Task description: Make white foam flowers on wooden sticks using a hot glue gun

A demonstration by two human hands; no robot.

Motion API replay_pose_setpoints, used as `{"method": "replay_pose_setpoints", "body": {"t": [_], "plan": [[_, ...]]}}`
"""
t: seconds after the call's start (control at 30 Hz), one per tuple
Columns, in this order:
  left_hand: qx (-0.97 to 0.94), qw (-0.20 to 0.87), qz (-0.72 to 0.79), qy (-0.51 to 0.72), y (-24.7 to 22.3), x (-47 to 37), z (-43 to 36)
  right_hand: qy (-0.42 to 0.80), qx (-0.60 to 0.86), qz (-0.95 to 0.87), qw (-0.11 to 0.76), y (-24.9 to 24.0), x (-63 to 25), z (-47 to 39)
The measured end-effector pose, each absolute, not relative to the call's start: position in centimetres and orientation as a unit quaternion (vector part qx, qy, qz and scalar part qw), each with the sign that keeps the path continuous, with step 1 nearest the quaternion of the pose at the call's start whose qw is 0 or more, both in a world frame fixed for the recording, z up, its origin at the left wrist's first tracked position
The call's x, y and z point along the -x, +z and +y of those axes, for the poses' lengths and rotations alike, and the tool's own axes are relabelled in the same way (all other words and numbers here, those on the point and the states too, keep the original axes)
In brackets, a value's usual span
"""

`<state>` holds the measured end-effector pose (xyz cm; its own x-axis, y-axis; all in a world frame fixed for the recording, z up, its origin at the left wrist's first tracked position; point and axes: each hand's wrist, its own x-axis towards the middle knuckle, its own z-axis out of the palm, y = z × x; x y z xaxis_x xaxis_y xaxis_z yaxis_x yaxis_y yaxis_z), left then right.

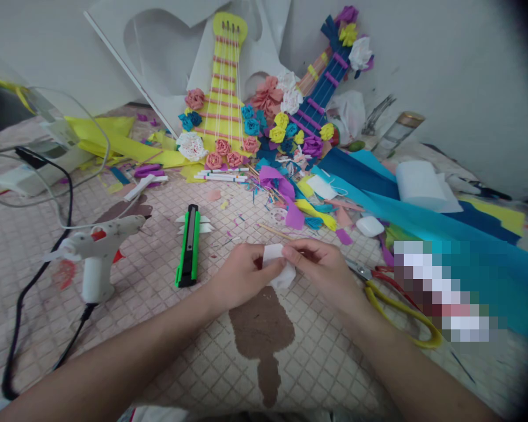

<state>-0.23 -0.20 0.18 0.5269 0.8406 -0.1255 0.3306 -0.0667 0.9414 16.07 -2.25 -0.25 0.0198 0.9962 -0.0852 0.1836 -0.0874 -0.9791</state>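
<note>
A home craft corner is indicated: a tiled floor is strewn with coloured paper scraps, and a glue gun, a utility knife, scissors and flower-decorated paper guitars are seen against the wall.

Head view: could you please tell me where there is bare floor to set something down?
Bare patches: between the glue gun and green utility knife, and in front of both hands folding white paper. Crowded: paper scraps by the guitars, scissors to the right.
</note>
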Motion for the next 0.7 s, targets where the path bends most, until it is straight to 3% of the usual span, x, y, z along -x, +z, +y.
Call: {"method": "replay_pose_setpoints", "body": {"t": [0.7], "plan": [[-0.676, 0.554, 0.420, 0.245, 0.43, 0.26, 0.04, 0.426, 0.553, -0.595, 0.398, 0.35, -16.39, -2.04]]}}
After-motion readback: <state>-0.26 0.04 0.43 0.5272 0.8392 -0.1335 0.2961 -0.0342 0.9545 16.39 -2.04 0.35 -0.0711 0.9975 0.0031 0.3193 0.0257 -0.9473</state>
